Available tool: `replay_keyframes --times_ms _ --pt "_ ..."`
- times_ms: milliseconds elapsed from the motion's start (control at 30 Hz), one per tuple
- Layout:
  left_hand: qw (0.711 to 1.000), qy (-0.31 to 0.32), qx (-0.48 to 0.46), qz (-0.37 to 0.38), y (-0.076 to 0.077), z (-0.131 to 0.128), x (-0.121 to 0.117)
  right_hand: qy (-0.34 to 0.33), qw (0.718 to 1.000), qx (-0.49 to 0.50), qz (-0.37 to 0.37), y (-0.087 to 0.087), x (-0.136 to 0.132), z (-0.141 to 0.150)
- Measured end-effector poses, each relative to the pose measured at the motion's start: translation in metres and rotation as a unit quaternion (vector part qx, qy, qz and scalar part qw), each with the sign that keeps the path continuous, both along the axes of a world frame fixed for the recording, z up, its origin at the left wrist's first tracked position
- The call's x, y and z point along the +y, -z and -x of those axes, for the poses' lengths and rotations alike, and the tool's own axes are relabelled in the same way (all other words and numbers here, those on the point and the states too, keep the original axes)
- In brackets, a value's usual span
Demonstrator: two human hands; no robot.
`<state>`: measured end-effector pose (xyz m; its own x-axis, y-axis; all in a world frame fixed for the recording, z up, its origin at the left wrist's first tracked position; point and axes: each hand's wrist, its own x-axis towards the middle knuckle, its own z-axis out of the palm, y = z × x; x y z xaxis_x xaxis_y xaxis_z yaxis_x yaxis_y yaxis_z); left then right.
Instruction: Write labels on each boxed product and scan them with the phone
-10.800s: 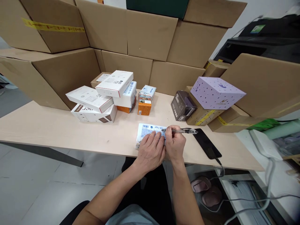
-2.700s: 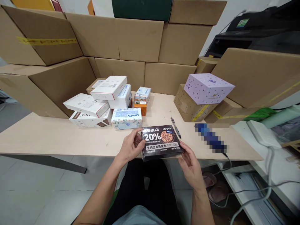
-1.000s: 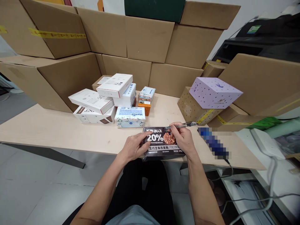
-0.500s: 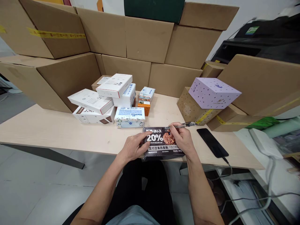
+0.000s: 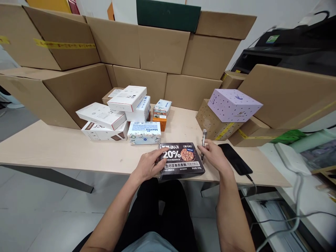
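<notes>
A flat black snack box (image 5: pixel 181 164) with a cookie picture, white print and shiny wrap lies at the table's front edge. My left hand (image 5: pixel 148 163) grips its left end, with thumb and forefinger on the top face and the other fingers partly hidden. Just off the box's right side, my right hand (image 5: pixel 214 154) holds a pen (image 5: pixel 204 138) between thumb and forefinger. The pen points away from me, nearly upright in the view. Right of that hand lies a black phone (image 5: pixel 237 161) with a cable plugged in.
Tissue packs (image 5: pixel 144 134) and stacked white boxes (image 5: pixel 101 113) stand at the back left. A purple spotted box (image 5: pixel 233 105) rests on a brown box (image 5: pixel 210 120) at the right. Cardboard boxes (image 5: pixel 162 49) wall the table (image 5: pixel 126 157) behind.
My right hand has moved right, off the snack box, and the pen has turned from lying sideways to pointing away from me. The left hand stays on the box.
</notes>
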<state>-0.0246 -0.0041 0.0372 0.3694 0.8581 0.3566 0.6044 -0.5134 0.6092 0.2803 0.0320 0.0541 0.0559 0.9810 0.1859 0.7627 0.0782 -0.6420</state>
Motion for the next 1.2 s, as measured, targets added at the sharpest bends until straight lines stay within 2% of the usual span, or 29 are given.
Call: replay_keyframes --times_ms 67,167,300,433,500,567,667,700,767,833,933,1067,1133,1200 --pt "1.000 0.000 0.001 0.002 0.000 0.000 0.000 -0.008 0.998 -0.056 0.037 0.005 0.002 0.000" --pt "1.000 0.001 0.000 0.008 0.000 0.001 0.000 0.021 0.992 -0.116 0.051 0.010 0.002 0.009" --pt "1.000 -0.001 0.005 0.022 -0.001 0.001 0.000 0.071 0.973 -0.202 0.081 0.005 -0.003 0.027" --pt "1.000 -0.004 0.010 0.027 -0.002 0.002 -0.001 0.091 0.964 -0.243 0.059 0.002 -0.014 0.025" --pt "1.000 -0.003 0.010 0.025 -0.001 0.002 -0.001 0.133 0.959 -0.250 0.023 0.004 -0.023 0.007" --pt "1.000 -0.001 0.009 0.025 0.000 0.002 -0.001 0.206 0.940 -0.272 0.008 0.008 -0.031 -0.023" --pt "1.000 0.003 0.004 0.027 0.001 0.002 0.001 0.268 0.921 -0.271 0.080 0.015 -0.040 -0.075" --pt "1.000 0.004 0.002 0.027 0.002 0.002 0.001 0.277 0.918 -0.257 0.118 0.017 -0.042 -0.090" --pt "1.000 0.004 -0.001 0.026 0.003 0.002 0.002 0.251 0.928 -0.215 0.175 0.020 -0.042 -0.113" --pt "1.000 0.005 -0.001 0.023 0.003 0.002 0.002 0.218 0.940 -0.181 0.188 0.022 -0.041 -0.125" --pt "1.000 0.005 0.000 0.020 0.002 0.002 0.002 0.211 0.948 -0.172 0.164 0.022 -0.039 -0.125" --pt "1.000 -0.003 0.001 0.026 0.001 0.001 0.001 0.224 0.942 -0.217 0.126 0.022 -0.041 -0.112" --pt "1.000 -0.006 0.003 0.029 0.001 0.001 0.001 0.234 0.938 -0.247 0.073 0.026 -0.046 -0.104" --pt "1.000 -0.006 0.004 0.030 0.000 0.001 0.001 0.235 0.936 -0.261 -0.013 0.031 -0.053 -0.094"
